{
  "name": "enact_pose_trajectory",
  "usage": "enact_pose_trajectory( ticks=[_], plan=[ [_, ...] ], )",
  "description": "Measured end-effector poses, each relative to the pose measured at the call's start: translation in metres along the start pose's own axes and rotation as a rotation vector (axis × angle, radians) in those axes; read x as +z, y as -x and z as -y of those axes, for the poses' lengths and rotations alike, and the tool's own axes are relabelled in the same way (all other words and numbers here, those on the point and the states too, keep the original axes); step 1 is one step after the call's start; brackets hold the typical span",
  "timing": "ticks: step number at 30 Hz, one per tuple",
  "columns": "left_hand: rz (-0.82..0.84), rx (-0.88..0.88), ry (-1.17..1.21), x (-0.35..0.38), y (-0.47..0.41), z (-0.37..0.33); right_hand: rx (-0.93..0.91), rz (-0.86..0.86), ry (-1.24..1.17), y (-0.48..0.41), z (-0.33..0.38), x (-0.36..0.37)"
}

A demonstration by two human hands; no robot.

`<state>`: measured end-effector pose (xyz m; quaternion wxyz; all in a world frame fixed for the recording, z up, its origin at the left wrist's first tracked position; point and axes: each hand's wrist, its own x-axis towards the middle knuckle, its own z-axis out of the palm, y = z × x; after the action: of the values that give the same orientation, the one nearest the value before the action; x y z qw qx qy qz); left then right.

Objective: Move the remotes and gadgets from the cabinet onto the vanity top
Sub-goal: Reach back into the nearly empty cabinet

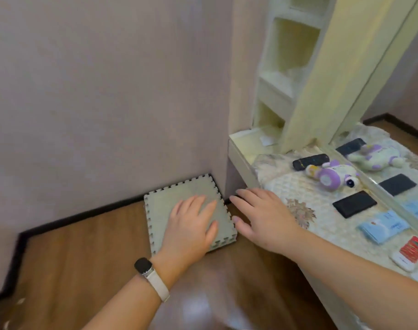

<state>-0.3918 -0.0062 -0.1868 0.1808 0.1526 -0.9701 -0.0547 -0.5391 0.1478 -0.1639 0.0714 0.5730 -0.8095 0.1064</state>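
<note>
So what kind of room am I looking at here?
Probably a bedroom dressing corner: a cloth-covered vanity top against a mirror, cubby shelves beside it, wood floor.

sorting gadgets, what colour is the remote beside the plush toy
Black remote, clearest in the head view.

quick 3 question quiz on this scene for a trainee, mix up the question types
1. True or false: the left hand and right hand are both empty.
2. Which wrist wears the watch? A left, B right, C neither.
3. Fill in: the black remote lies on the vanity top beside a purple ___.

Key: 1 true; 2 A; 3 plush toy.
</note>
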Motion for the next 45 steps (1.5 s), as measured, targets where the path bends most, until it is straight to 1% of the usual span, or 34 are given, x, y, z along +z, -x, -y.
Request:
enact_pose_trajectory(
  ticks=[3,8,11,14,18,22,26,30,34,39,45],
  plan=[
    [-0.034,-0.097,-0.042,-0.018,0.031,0.057,-0.08,-0.002,-0.02,-0.04,0.056,0.011],
    [-0.081,-0.258,-0.073,-0.045,0.077,0.126,-0.198,-0.009,-0.015,-0.09,0.128,0.021],
    [-0.072,-0.363,-0.076,-0.062,0.101,0.156,-0.27,0.008,-0.022,-0.117,0.161,0.025],
    [-0.099,-0.459,-0.105,-0.081,0.123,0.182,-0.36,0.013,-0.03,-0.148,0.19,0.033],
    [-0.144,-0.587,-0.167,-0.11,0.148,0.217,-0.523,0.004,-0.063,-0.196,0.234,0.047],
    [-0.122,-0.7,-0.282,-0.136,0.167,0.255,-0.696,-0.038,-0.128,-0.247,0.284,0.065],
    [-0.105,-0.837,-0.399,-0.162,0.169,0.295,-0.866,-0.077,-0.205,-0.305,0.332,0.077],
    [-0.11,-0.946,-0.514,-0.194,0.154,0.33,-0.963,-0.092,-0.285,-0.366,0.368,0.072],
    [-0.141,-1.023,-0.6,-0.22,0.135,0.361,-1.086,-0.154,-0.335,-0.427,0.398,0.066],
    [-0.198,-1.08,-0.684,-0.246,0.135,0.39,-1.184,-0.188,-0.389,-0.475,0.437,0.059],
    [-0.21,-1.169,-0.73,-0.266,0.156,0.428,-1.257,-0.214,-0.421,-0.506,0.49,0.065]
  ],
)
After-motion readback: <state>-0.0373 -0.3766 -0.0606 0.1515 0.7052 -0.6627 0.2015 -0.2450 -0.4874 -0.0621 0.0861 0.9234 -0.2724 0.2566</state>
